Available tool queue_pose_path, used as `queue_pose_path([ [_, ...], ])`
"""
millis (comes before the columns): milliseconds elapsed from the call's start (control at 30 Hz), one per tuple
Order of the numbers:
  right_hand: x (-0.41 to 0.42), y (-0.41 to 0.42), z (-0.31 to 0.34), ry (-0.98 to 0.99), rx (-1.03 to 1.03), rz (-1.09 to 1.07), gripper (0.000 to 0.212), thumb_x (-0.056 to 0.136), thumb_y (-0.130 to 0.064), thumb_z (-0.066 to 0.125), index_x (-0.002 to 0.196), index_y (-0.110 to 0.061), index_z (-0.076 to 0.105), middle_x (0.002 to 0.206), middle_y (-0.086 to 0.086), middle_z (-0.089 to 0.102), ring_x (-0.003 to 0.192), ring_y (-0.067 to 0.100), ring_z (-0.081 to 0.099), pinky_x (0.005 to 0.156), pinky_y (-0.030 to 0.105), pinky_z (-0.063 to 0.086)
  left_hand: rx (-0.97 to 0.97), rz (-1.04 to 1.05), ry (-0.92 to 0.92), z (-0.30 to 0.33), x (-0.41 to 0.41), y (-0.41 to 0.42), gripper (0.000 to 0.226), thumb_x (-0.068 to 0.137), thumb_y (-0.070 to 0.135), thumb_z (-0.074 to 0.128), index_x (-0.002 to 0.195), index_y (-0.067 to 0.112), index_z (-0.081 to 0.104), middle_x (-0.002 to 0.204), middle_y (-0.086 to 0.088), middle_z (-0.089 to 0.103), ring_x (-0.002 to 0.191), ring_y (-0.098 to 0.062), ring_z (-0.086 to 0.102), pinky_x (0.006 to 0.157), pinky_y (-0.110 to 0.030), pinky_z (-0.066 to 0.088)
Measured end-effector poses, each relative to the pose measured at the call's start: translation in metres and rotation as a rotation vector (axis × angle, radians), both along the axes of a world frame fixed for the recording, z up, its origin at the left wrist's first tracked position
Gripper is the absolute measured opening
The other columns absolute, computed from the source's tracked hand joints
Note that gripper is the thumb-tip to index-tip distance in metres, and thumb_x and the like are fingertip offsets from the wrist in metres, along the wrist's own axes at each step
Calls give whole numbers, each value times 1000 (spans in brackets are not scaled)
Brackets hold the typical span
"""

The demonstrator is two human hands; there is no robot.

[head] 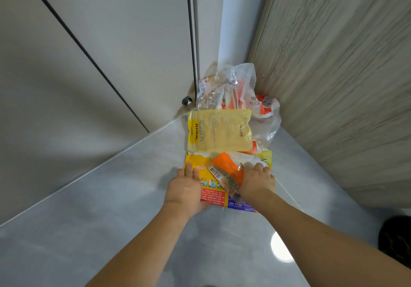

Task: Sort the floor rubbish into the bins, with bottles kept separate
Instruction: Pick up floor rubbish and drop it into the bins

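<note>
Yellow and red, a big flat printed bag (213, 194) lies on the grey floor (124, 197) in a corner, right in front of the person. The left hand (185, 189) rests on its left side with fingers mostly straight and pressed down on the bag. The right hand (258, 181) is on the bag's right side, fingers bent over the top of it; I cannot tell if they really grip it. Between the two hands lies a small orange packet (229, 170) with a barcode, on top of the big bag.

Just past it, farther away, a see-through yellow pouch (219, 131) lies flat. Behind that, a crinkly clear plastic wrap (233, 86) with orange print is pushed into the far corner, between the grey cupboard doors (89, 53) on the left and the wood-look wall (333, 64) on the right. A small black door stopper (187, 101) sits near the wrap, on its left.
</note>
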State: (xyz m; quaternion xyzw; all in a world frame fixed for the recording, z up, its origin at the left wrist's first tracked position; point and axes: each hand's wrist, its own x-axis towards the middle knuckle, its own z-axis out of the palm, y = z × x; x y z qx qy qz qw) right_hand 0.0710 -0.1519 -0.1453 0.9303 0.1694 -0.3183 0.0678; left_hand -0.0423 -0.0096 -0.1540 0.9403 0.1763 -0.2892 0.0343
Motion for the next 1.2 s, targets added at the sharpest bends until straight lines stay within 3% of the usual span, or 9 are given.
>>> queue_pose_path([
  [167, 9, -3, 8, 79, 61, -19, 58, 83, -27, 66, 135, -22, 41, 129, 7, 52, 121, 28, 51, 97, 38, 43, 5, -25, 22, -1, 2, 4, 113, 71, 80, 55, 152, 10, 18, 158, -16, 17, 131, -29, 36, 95, -38, 45],
  [267, 18, -9, 15, 137, 100, -80, 43, 89, -25, 55, 131, -20, 44, 124, 7, 57, 113, 28, 58, 94, 38, 48, -21, -28, 17, 6, 10, 12, 94, 65, 84, 54, 135, 21, 44, 137, -6, 47, 116, -23, 50, 87, -35, 47],
  [433, 28, -14, 22, 186, 168, -96, 44, 90, -37, 55, 128, -18, 42, 122, 7, 56, 106, 24, 59, 83, 36, 52, 121, 25, -437, 20, 30, 35, 55, 78, 66, 51, 100, 16, 59, 98, -3, 61, 92, -24, 56, 72, -35, 47],
  [533, 31, -12, 26, 223, 185, -99, 45, 90, -39, 57, 128, -18, 43, 121, 5, 55, 104, 21, 58, 82, 34, 52, 158, -17, -538, 7, 37, 40, 64, 68, 52, 72, 110, 8, 53, 110, -14, 55, 100, -32, 54, 75, -42, 49],
  [633, 33, -12, 29, 256, 214, -115, 44, 91, -41, 57, 126, -18, 44, 116, 3, 56, 98, 19, 57, 81, 32, 52, 110, -50, -386, -6, 45, 40, 92, 78, 51, 64, 149, 11, 20, 152, -13, 27, 142, -35, 27, 109, -47, 35],
  [800, 40, -18, 46, 320, 289, -180, 40, 92, -29, 58, 128, -16, 45, 116, 6, 58, 101, 22, 61, 85, 37, 56, 86, -6, -421, 4, 43, 38, 57, 96, 24, 43, 150, 16, 27, 155, -5, 33, 144, -25, 28, 116, -38, 30],
  [1000, 47, -46, 116, 473, 452, -180, 28, 94, -30, 55, 117, -15, 60, 112, 6, 67, 96, 19, 65, 89, 34, 54, -136, 223, -569, 89, 37, 10, 25, 99, 24, 39, 119, 27, 53, 99, -1, 70, 89, -25, 66, 71, -36, 51],
  [1133, 51, -88, 182, 418, 413, -124, 23, 98, -20, 43, 79, -11, 54, 67, 10, 54, 50, 18, 48, 40, 18, 40, -405, 199, -557, 157, 49, -24, 25, 102, 29, 38, 119, 26, 56, 91, -3, 69, 79, -22, 64, 67, -32, 47],
  [1200, 51, -119, 204, 405, 325, -92, 22, 95, -18, 43, 86, -3, 54, 65, 19, 50, 43, 22, 42, 34, 16, 32, -510, 142, -469, 188, 61, -47, 19, 101, 26, 43, 109, 29, 59, 86, -2, 67, 71, -19, 61, 62, -32, 45],
])
